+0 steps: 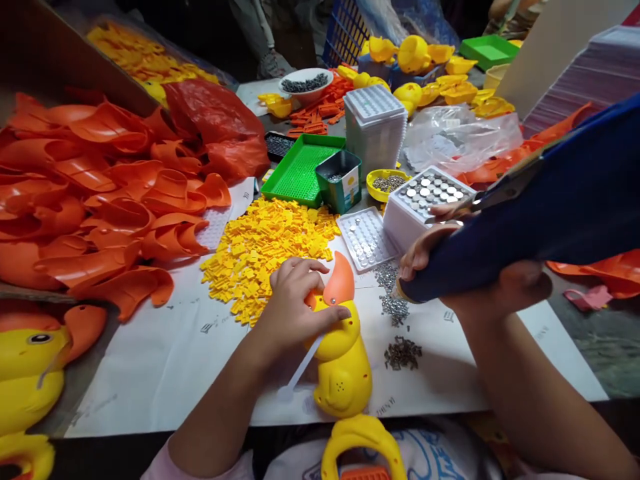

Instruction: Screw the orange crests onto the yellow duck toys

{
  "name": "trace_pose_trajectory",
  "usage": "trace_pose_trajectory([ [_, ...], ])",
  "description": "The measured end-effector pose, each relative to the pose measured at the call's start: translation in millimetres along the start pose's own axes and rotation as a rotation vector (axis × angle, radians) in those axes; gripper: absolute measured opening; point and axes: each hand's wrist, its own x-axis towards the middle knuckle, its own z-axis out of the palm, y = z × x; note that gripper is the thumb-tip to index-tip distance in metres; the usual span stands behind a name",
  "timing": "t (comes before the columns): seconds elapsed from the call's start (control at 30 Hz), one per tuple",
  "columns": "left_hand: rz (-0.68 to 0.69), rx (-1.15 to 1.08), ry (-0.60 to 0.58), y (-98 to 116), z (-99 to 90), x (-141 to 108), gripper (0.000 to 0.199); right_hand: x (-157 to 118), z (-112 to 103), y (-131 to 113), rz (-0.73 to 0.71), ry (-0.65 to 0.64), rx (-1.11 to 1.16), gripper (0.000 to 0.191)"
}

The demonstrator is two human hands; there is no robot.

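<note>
My left hand (295, 300) grips the head of a yellow plastic toy duck (345, 373) with an orange beak (341, 279). The thumb lies across the head and the other fingers curl by the beak. The duck lies on white paper, its yellow ring handle (333, 460) towards me. Beside it a thin whitish strip (305, 363) sticks out. My right hand (470, 293) is wrapped around a long dark blue tool (530, 227); its exact kind is unclear. Fingertips of that hand are close to a white tray stack (410, 223) topped with silver button cells (430, 190).
Yellow plastic pieces (265, 247) are heaped left of the duck, orange shells (100, 193) farther left. Silver screws (393, 297) and dark screws (403, 353) lie to its right. Behind stand a green tray (300, 160), a small dark tin (353, 190) and a yellow dish (373, 190).
</note>
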Motion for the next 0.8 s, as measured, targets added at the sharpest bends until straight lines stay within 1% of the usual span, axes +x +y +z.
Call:
trace_pose_trajectory([
  [0.1,0.042,-0.010,-0.031,-2.7,-2.4,-1.8,0.031,-2.6,-1.4,2.9,0.003,0.026,-0.009,0.058],
  [0.17,0.048,-0.068,-0.055,-5.3,-3.8,-2.6,0.026,-2.9,-2.2,5.4,0.004,0.050,-0.013,0.060],
  [0.23,0.046,-0.179,-0.042,-7.7,-4.6,-3.8,0.023,-2.9,-2.9,8.7,0.003,0.071,-0.016,0.059],
  [0.3,0.042,-0.334,-0.017,-9.0,-5.0,-6.0,0.025,-3.0,-3.5,12.1,0.001,0.081,-0.021,0.054],
  [0.37,0.021,-0.508,0.018,-8.0,-5.5,-9.7,0.029,-3.4,-4.1,14.6,0.000,0.084,-0.027,0.049],
  [0.47,-0.010,-0.741,0.141,-2.1,-6.6,-16.2,0.041,-4.0,-4.2,16.3,-0.002,0.094,-0.034,0.049],
  [0.57,-0.038,-0.854,0.254,4.6,-8.3,-20.0,0.057,-4.5,-3.7,18.1,0.000,0.106,-0.039,0.054],
  [0.6,-0.053,-0.873,0.274,5.9,-9.1,-20.4,0.058,-4.8,-3.5,19.0,0.000,0.110,-0.040,0.056],
  [0.7,-0.098,-0.946,0.323,5.8,-11.5,-19.8,0.047,-6.0,-3.7,22.2,-0.002,0.115,-0.041,0.059],
  [0.8,-0.110,-1.054,0.332,1.4,-13.6,-19.7,0.046,-6.8,-3.5,23.7,0.008,0.114,-0.038,0.057],
])
